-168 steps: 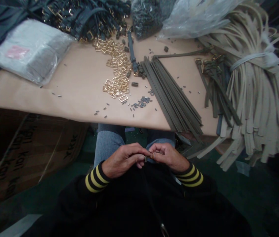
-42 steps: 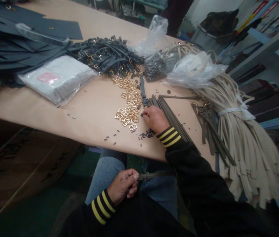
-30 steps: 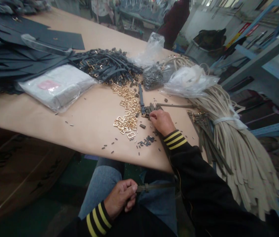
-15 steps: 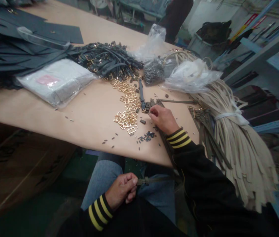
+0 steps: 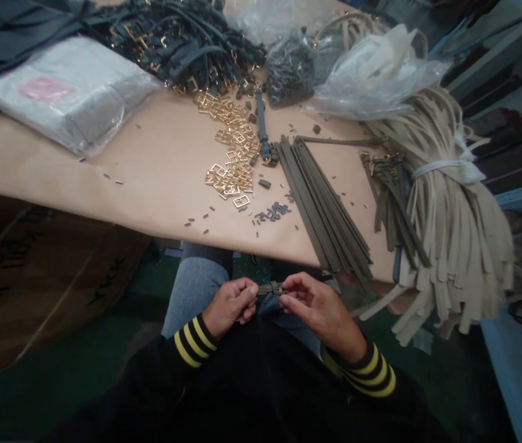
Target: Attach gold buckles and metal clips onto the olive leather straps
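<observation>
Above my lap, my left hand (image 5: 232, 301) pinches one end of a narrow olive strap (image 5: 268, 287). The thumb and fingertips of my right hand (image 5: 321, 311) are closed on the same strap from the other side, at a small band around it. Whether a tiny piece also sits in those fingertips is hidden. Ahead on the table lie gold buckles (image 5: 237, 147) in a loose heap, small dark pieces (image 5: 274, 212) and a row of olive straps (image 5: 325, 209). A dark strap with a buckle (image 5: 261, 126) lies beside the heap.
Beyond the buckles are a pile of dark buckled straps (image 5: 191, 49) and a plastic-wrapped packet (image 5: 71, 86). Clear plastic bags (image 5: 376, 80) stand at the back right. A tied bundle of beige straps (image 5: 455, 234) hangs over the table's right edge. A cardboard box (image 5: 58, 277) stands below left.
My right hand has come back from the table to the strap at my left hand. The row of olive straps is now uncovered. The view has tipped downward.
</observation>
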The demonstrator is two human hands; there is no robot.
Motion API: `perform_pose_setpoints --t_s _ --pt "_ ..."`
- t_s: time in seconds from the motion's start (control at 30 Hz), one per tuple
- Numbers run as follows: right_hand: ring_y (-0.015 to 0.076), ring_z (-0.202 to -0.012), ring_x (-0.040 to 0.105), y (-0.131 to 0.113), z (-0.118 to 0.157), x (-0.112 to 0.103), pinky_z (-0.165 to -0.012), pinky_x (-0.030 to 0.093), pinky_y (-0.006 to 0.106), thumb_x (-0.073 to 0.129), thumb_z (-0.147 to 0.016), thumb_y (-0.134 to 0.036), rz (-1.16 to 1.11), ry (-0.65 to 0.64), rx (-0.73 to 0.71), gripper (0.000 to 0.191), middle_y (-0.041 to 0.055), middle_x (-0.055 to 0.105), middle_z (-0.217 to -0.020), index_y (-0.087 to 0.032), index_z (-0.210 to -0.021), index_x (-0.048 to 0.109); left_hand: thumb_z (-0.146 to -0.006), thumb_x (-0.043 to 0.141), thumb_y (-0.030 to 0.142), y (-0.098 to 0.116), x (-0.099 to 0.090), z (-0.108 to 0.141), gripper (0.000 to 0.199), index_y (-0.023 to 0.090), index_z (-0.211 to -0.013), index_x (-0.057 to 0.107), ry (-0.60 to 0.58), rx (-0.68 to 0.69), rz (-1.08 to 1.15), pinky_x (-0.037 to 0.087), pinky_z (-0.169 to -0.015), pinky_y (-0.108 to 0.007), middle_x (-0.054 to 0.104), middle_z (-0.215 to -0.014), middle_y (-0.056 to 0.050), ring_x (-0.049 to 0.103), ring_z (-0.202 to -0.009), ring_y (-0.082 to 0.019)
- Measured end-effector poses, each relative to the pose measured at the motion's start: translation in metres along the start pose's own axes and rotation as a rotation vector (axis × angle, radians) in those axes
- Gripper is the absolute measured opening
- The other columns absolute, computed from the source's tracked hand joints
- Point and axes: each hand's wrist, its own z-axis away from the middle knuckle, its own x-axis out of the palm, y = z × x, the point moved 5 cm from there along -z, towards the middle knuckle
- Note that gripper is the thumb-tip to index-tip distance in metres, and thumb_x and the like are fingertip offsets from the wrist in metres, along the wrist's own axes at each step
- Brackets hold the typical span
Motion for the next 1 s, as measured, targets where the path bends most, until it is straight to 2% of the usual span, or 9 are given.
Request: perform_pose_setpoints --t_s 0.1,0.2,0.37,0.53,0.67,0.73,0.83,1.0 --pt "0.0119 -0.062 0.058 0.002 0.006 0.003 -0.057 0.050 0.023 0.054 -0.071 -0.022 0.007 0.038 -0.027 0.012 0.0005 0.055 -0.071 -0.017 -0.081 0.048 -0.073 0.052 0.041 0.001 0.001 0.001 0.029 0.015 -0.068 0.043 0.005 0.029 -0.067 0.024 -0.033 -0.014 0.039 -0.043 0.009 0.032 -0.034 -0.002" --pt "0.0133 -0.062 0.059 -0.002 0.009 0.003 -0.055 0.050 0.023 0.054 -0.072 -0.023 0.118 0.108 -0.090 0.010 0.0020 0.057 -0.071 -0.018 -0.080 0.050 -0.074 0.051 0.042 0.002 0.003 0.003 0.029 0.015 -0.067 0.043 0.010 0.054 -0.113 0.024 -0.034 -0.015 0.039 -0.043 0.008 0.032 -0.034 -0.003" --pt "0.0127 -0.053 0.057 -0.007 0.013 0.003 -0.049 0.048 0.023 0.050 -0.077 -0.027 0.250 0.170 -0.139 0.010 0.0016 0.057 -0.063 -0.017 -0.075 0.050 -0.074 0.050 0.043 0.003 0.006 0.005 0.031 0.015 -0.067 0.043 0.017 0.065 -0.150 0.025 -0.033 -0.015 0.040 -0.042 0.008 0.032 -0.033 -0.003" --pt "0.0105 -0.048 0.055 -0.004 0.012 0.007 -0.044 0.046 0.020 0.046 -0.080 -0.030 0.109 0.117 -0.080 0.014 0.0001 0.056 -0.060 -0.017 -0.076 0.048 -0.074 0.049 0.043 0.005 0.008 0.006 0.030 0.014 -0.069 0.043 0.022 0.065 -0.180 0.025 -0.033 -0.015 0.040 -0.041 0.009 0.032 -0.033 -0.003" --pt "0.0100 -0.046 0.054 0.002 0.011 0.008 -0.039 0.043 0.019 0.048 -0.078 -0.031 0.026 0.240 -0.056 0.014 -0.0002 0.056 -0.062 -0.017 -0.079 0.043 -0.074 0.048 0.044 0.005 0.011 0.006 0.030 0.015 -0.068 0.043 0.020 0.074 -0.177 0.025 -0.033 -0.015 0.040 -0.042 0.008 0.032 -0.033 -0.003" --pt "0.0103 -0.047 0.054 0.002 0.010 0.010 -0.042 0.045 0.021 0.049 -0.078 -0.029 0.084 0.277 -0.084 0.013 0.0001 0.056 -0.063 -0.018 -0.078 0.043 -0.074 0.048 0.043 0.004 0.012 0.006 0.030 0.015 -0.068 0.043 0.029 0.078 -0.177 0.025 -0.033 -0.015 0.040 -0.041 0.008 0.032 -0.032 -0.003" --pt "0.0116 -0.050 0.056 0.001 0.011 0.015 -0.048 0.046 0.023 0.048 -0.078 -0.026 0.196 0.265 -0.126 0.009 0.0015 0.057 -0.065 -0.018 -0.078 0.045 -0.075 0.048 0.042 0.002 0.010 0.005 0.029 0.015 -0.068 0.042 0.047 0.078 -0.168 0.025 -0.034 -0.015 0.041 -0.042 0.008 0.033 -0.033 -0.003" --pt "0.0131 -0.053 0.057 -0.003 0.012 0.017 -0.049 0.046 0.023 0.047 -0.079 -0.022 0.291 0.255 -0.164 0.004 0.0025 0.058 -0.065 -0.018 -0.077 0.046 -0.074 0.048 0.043 0.001 0.009 0.005 0.029 0.015 -0.068 0.042 0.047 0.084 -0.152 0.025 -0.034 -0.015 0.041 -0.043 0.008 0.034 -0.033 -0.004"
